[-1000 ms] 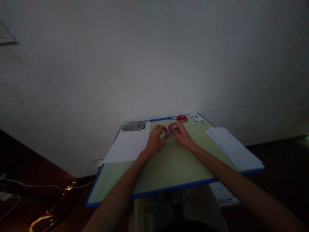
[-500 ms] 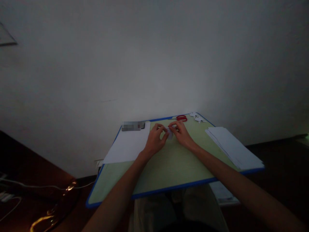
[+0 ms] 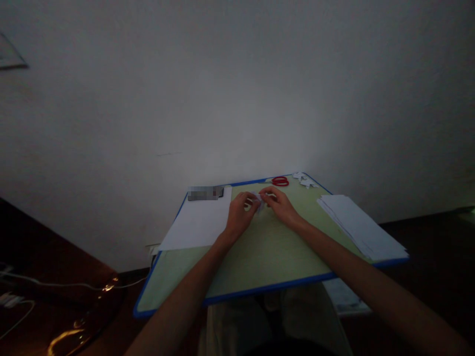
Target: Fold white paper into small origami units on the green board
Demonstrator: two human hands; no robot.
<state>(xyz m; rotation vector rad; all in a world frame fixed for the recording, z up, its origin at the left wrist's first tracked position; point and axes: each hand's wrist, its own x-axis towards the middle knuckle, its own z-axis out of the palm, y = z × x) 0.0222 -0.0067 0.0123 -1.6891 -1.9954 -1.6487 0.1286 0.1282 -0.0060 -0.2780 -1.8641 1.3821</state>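
A small folded piece of white paper (image 3: 259, 203) is pinched between both hands above the middle of the table. My left hand (image 3: 240, 212) grips it from the left between thumb and fingers. From the other side, my right hand (image 3: 277, 203) holds its upper right part at the fingertips. The fingers hide much of the paper, so its exact shape is unclear. Just beyond my right hand lie scissors with red handles (image 3: 280, 181). Farther right, a few folded white paper shapes (image 3: 308, 183) with pointed corners rest in the back corner.
The table (image 3: 267, 267) has a pale green top and blue edging, against a wall. White sheets (image 3: 196, 222) lie at its left under a blurred dark object (image 3: 205, 193). A stack of white paper (image 3: 358, 222) lies at the right edge. A white cable (image 3: 81, 285) runs low at left.
My left hand has turned slightly and its fingers have shifted a little on the paper. The right hand keeps its pinch, nearly still. The whole view has moved very slightly.
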